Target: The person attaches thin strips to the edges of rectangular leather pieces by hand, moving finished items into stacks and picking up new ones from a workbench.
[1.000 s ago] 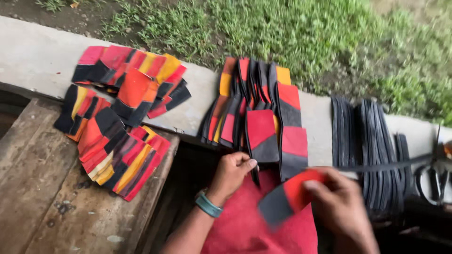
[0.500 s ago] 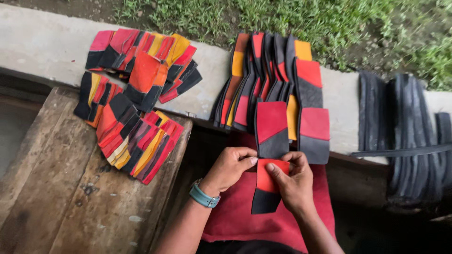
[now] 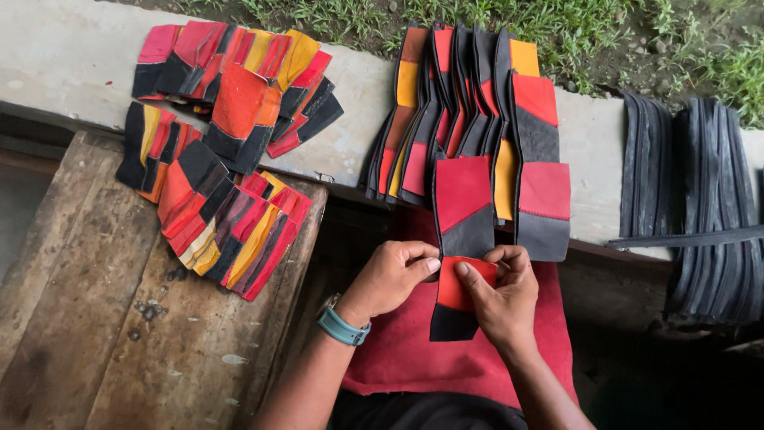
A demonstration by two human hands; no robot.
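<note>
Shifted slightly since the earlier frame, both hands — left hand [image 3: 390, 275] and right hand [image 3: 501, 299] — pinch shut on a red-and-black stitched leather panel [image 3: 455, 299], its long axis upright, between them above the red suede cloth [image 3: 414, 358] — right thumb nearer its middle.

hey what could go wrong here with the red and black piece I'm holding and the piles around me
1. Both hands, left hand and right hand, pinch only the top of the red and black piece; it could slip onto the red cloth.
2. The fanned pile overhangs the wooden bench edge and might slide off.
3. The row on the concrete ledge reaches its rim.
</note>
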